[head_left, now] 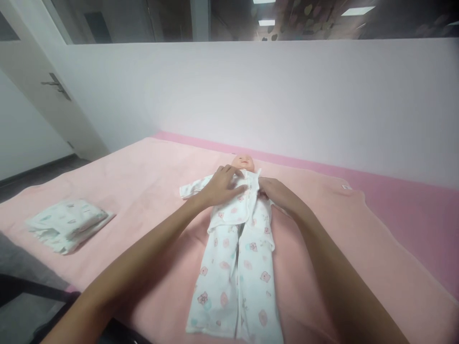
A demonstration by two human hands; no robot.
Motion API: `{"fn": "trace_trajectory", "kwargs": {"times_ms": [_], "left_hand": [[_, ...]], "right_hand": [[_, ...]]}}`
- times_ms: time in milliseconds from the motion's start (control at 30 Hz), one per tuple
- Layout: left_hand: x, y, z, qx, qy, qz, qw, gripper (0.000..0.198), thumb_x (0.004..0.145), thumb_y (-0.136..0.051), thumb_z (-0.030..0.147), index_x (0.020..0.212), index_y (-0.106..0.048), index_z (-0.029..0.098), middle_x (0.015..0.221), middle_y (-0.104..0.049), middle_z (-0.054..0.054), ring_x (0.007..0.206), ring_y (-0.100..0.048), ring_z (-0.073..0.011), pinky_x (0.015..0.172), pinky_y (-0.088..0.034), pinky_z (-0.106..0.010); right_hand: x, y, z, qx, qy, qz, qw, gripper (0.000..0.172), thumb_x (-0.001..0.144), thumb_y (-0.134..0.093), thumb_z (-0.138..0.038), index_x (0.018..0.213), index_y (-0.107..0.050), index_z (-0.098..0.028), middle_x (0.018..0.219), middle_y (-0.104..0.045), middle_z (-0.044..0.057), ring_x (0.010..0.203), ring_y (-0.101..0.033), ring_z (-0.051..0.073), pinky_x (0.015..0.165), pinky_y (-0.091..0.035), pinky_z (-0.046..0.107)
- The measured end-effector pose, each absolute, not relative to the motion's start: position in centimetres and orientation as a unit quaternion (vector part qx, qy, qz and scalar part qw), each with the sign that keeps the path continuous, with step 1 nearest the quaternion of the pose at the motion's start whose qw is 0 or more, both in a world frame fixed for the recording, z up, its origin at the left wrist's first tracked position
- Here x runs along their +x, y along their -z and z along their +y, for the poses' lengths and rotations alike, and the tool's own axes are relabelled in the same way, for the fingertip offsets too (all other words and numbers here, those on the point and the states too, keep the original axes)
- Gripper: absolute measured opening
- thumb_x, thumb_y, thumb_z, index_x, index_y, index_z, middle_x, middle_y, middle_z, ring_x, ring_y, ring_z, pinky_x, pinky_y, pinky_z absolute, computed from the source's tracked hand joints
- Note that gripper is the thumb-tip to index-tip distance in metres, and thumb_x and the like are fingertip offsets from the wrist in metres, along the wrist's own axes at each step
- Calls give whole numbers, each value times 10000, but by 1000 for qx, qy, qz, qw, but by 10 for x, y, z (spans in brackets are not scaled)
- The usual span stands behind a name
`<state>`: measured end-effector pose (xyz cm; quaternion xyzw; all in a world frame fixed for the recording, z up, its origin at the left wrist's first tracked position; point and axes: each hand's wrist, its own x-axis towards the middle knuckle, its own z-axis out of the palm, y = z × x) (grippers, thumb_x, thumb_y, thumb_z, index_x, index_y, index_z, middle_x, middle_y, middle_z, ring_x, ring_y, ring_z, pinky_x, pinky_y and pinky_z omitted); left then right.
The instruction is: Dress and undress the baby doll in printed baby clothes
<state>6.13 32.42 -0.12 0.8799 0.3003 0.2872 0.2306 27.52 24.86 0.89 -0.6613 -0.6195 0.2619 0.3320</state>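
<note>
A baby doll [244, 162] lies on its back on a pink blanket, dressed in a white printed top [229, 210] and matching trousers [224, 277]. My left hand [225, 185] rests on the chest of the top with its fingers spread. At the other side of the chest, my right hand [271, 189] is closed at the top's edge, fingers curled and partly hidden. A front panel of the top stands up slightly beside it. One sleeve stretches out to the left; the other is mostly hidden by my right hand.
The pink blanket [143, 177] covers most of a darker pink mat [412, 210]. A folded white printed cloth [70, 222] lies at the left. Behind stands a white wall [251, 95] with windows above, and a door [46, 91] is at the far left.
</note>
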Motion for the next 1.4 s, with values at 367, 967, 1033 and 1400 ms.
{"fn": "trace_trajectory", "kwargs": {"times_ms": [367, 967, 1033, 1400], "left_hand": [[60, -12, 320, 869, -201, 291, 346, 211, 878, -674, 391, 963, -694, 199, 947, -688, -43, 818, -604, -187, 696, -445, -313], [53, -17, 330, 835, -137, 310, 434, 295, 881, -650, 469, 953, -790, 219, 931, -708, -46, 789, -579, -179, 658, -394, -299], [53, -16, 331, 828, -139, 310, 446, 305, 880, -650, 468, 976, -796, 217, 958, -721, -52, 822, -602, -185, 681, -416, -300], [54, -17, 329, 806, -152, 317, 477, 259, 849, -700, 439, 896, -795, 203, 799, -697, -56, 761, -625, -203, 671, -455, -331]], "right_hand": [[287, -7, 247, -602, -423, -575, 359, 138, 844, -547, -338, 813, -610, -218, 826, -653, -1, 754, -563, 175, 678, -450, 281], [269, -20, 224, -598, -271, -674, 338, 167, 888, -714, -423, 922, -726, -260, 1037, -758, 9, 912, -667, 193, 845, -516, 338], [269, -17, 226, -593, -270, -674, 348, 164, 878, -728, -416, 904, -721, -255, 1000, -756, 8, 883, -666, 187, 831, -516, 334], [259, -3, 229, -588, -197, -659, 426, 77, 817, -803, -301, 864, -756, -263, 906, -774, 2, 828, -712, 197, 806, -554, 345]]}}
